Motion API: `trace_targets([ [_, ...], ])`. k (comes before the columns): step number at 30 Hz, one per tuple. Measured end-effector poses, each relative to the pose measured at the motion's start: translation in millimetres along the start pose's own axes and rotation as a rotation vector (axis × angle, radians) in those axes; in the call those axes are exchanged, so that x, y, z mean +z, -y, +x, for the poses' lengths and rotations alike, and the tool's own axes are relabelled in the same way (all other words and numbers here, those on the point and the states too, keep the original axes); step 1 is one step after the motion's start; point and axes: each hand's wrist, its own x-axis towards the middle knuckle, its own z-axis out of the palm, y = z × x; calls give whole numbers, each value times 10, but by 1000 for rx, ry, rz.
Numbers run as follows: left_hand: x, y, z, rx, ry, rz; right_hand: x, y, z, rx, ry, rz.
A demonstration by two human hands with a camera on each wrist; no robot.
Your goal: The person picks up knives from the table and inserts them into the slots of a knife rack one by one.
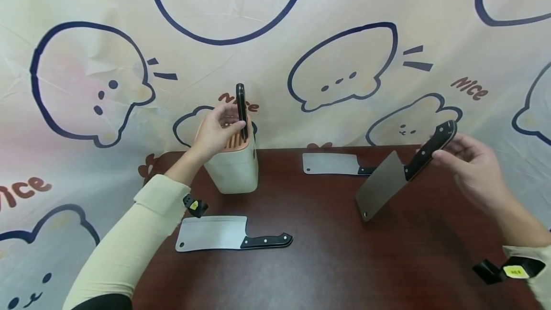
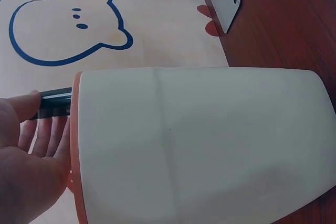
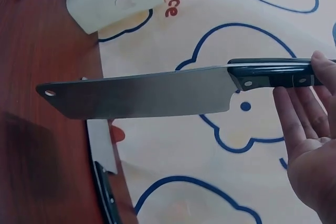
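Observation:
At the back of the table stands a cream knife block [image 1: 236,173] with a slotted, peach-coloured top. My left hand [image 1: 215,130] pinches the black handle of a knife [image 1: 240,104] that rises upright from a slot; its blade is hidden inside. In the left wrist view, thumb and fingers meet around that handle [image 2: 55,102], close to the block's rim. On the right, my right hand [image 1: 479,171] holds a cleaver [image 1: 380,186] by its black riveted handle. The blade tilts down to the left, its lower end near the tabletop; whether they touch I cannot tell.
A second cleaver [image 1: 213,233] lies flat in front of the block, handle to the right. Another cleaver [image 1: 330,163] lies along the table's back edge, partly behind the held blade. A patterned cloth [image 1: 267,71] hangs behind the dark wooden table [image 1: 318,262].

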Motion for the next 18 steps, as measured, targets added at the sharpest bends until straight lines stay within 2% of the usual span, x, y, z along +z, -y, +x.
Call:
trace_targets([
  [5,-6,12,1,3,-6,-30,94,85,56,21,-1,-104],
  [10,-30,-18,-6,25,-86,-118,156,152,126,25,-15,-257],
  [14,-63,-103,-20,83,-174,-207,203,211,191,31,-46,-399],
  [18,-97,-208,-37,150,-214,-269,280,272,264,32,-47,-525],
])
